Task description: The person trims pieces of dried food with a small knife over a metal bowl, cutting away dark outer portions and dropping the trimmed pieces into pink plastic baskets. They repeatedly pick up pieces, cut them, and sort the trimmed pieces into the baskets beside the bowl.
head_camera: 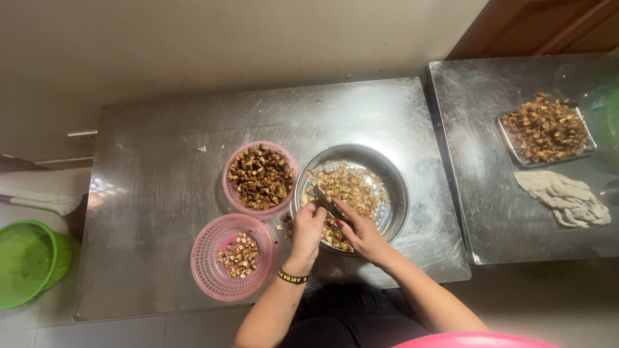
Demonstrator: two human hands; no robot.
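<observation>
Both my hands work over the near rim of a round steel bowl (398,187) that holds brown and pale cut pieces (351,183). My left hand (308,231), with a black and yellow wristband, pinches a small piece at the bowl's near left edge. My right hand (362,233) grips a thin dark knife (327,204) whose blade points up and left toward the left hand's fingers. A few pieces lie on the table by the bowl's rim.
Two pink baskets sit left of the bowl: the far one (231,190) is full of dark pieces, the near one (207,261) holds a few. The steel table (155,193) adjoins a second table with a tray (507,140) of pieces and a grey cloth (565,196). A green bucket (29,261) stands on the floor.
</observation>
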